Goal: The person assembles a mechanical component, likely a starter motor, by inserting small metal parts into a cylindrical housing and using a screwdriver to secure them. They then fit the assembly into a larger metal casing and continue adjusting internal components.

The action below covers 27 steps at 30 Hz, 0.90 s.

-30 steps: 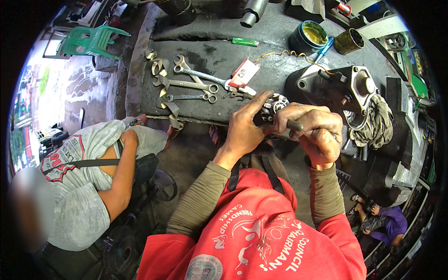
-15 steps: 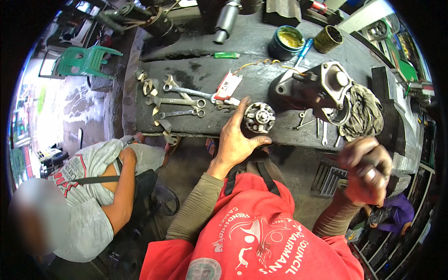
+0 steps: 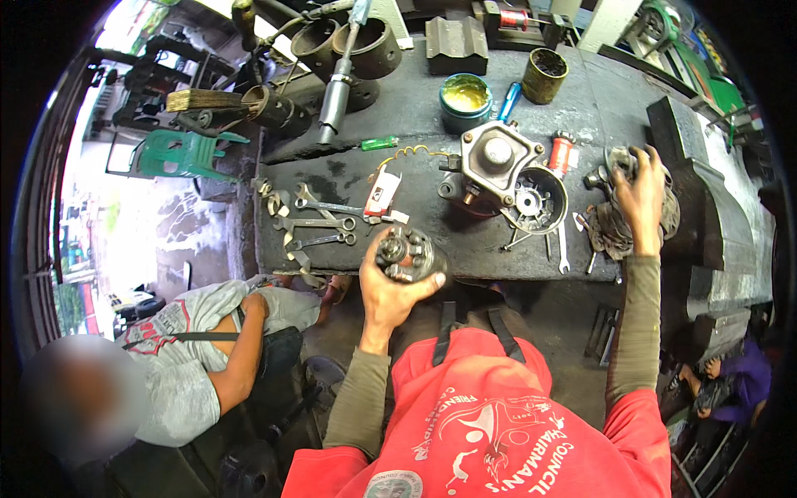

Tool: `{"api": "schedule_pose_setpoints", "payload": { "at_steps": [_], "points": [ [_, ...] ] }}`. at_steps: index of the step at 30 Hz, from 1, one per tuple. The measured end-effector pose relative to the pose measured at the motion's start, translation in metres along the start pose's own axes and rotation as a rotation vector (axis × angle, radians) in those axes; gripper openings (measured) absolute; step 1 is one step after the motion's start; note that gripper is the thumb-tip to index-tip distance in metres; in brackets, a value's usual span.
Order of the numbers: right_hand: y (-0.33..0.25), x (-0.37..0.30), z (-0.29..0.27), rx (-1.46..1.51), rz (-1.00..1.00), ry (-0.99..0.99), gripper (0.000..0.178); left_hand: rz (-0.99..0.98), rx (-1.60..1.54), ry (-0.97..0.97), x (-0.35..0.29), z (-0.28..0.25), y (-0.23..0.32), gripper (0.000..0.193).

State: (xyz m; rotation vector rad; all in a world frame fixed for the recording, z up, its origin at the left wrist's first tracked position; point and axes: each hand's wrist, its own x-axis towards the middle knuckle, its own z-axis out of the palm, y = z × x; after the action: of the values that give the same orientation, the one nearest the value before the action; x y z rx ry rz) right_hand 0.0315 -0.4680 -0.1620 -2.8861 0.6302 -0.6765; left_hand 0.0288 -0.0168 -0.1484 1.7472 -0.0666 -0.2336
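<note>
Dark, round metal part with lugged end face (image 3: 422, 259): lugs facing up, cupped in left hand (image 3: 383, 297) near front edge of grey bench (image 3: 606, 108). Crumpled grey-green cloth rag (image 3: 614, 239): bunched on bench, partly hidden under right hand (image 3: 642, 201).

head-worn l. fisheye cam faces down @ bench (image 3: 421, 189) from nearby.
</note>
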Motion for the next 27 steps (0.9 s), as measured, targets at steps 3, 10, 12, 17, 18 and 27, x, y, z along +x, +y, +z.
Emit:
{"api": "schedule_pose_setpoints", "payload": {
  "at_steps": [3, 10, 12, 17, 18, 27],
  "points": [
    [-0.036, -0.027, -0.043, 0.375, -0.038, 0.02, 0.037, 0.006, -0.144, 0.032, -0.035, 0.004, 0.032, 0.087],
    [-0.141, -0.125, -0.109, 1.026, -0.561, -0.71, 0.103, 0.291, -0.153, -0.041, -0.069, 0.025, 0.063, 0.09],
    [-0.16, -0.132, -0.103, 1.029, -0.626, -0.655, 0.116, 0.331, -0.144, -0.13, -0.072, 0.027, 0.067, 0.095],
    [-0.186, -0.148, -0.089, 1.217, -0.527, -0.441, 0.107, 0.353, -0.131, -0.311, -0.068, 0.024, 0.073, 0.093],
    [-0.188, -0.152, -0.09, 1.2, -0.506, -0.416, 0.108, 0.362, -0.128, -0.335, -0.065, 0.022, 0.074, 0.092],
    [-0.2, -0.154, -0.113, 0.953, -0.477, -0.356, 0.103, 0.035, -0.294, -0.572, -0.06, -0.019, 0.068, 0.111]
  ]
}}
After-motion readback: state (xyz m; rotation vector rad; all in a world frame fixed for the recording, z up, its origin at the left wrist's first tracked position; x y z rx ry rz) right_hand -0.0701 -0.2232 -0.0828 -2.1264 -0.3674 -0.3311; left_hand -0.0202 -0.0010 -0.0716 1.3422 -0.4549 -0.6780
